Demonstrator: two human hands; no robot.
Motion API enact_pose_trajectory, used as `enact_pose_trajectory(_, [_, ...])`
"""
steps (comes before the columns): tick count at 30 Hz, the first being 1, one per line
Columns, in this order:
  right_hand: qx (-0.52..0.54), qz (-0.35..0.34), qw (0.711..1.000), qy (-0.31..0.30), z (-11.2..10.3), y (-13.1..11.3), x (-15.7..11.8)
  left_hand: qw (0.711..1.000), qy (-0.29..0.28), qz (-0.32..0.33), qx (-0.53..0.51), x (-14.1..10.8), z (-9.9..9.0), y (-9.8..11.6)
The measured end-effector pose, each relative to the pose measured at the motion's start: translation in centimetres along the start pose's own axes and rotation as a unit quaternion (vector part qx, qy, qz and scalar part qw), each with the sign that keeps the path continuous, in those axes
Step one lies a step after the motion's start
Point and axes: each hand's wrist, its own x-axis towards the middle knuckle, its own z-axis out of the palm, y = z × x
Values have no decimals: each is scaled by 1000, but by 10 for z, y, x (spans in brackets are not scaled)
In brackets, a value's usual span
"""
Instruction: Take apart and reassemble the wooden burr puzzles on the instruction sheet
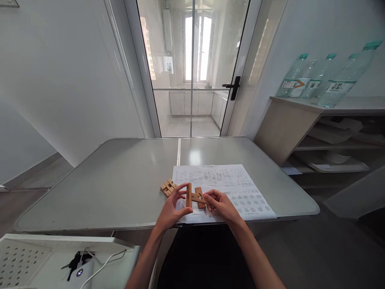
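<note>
My left hand [176, 208] grips an upright slotted wooden puzzle piece [189, 196] by its two ends, thumb below and fingers above. Between the fingers of my right hand [219, 204] is a second, notched wooden puzzle piece [197, 197], whose left end meets the slotted one. Whether it goes into the slot, I cannot tell. Beneath them, another wooden piece [198, 190] lies on a printed sheet [249, 188] covered with small diagrams. Several lighter wooden pieces [167, 187] sit in a cluster left of the sheet, partly hidden by my left hand.
The grey-green table [120, 184] has its front edge close to my body. At the front left stands a white bin [120, 247] with a cable and a white device [82, 275]. On the right, a shelf [288, 120] carries several plastic bottles [337, 86]. A glass door [207, 72] is behind the table.
</note>
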Motion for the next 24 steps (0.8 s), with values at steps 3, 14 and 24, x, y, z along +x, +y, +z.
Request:
enact_pose_trajectory(3, [1, 0, 1000, -3, -1, -1, 0, 1000, 2, -7, 13, 2, 3, 4])
enact_pose_trajectory(14, [54, -13, 998, -29, -13, -2, 0, 998, -17, -17, -54, 13, 26, 24])
enact_pose_trajectory(24, [58, -26, 998, -25, -14, -12, -1, 1000, 3, 2, -24, 19, 37, 38])
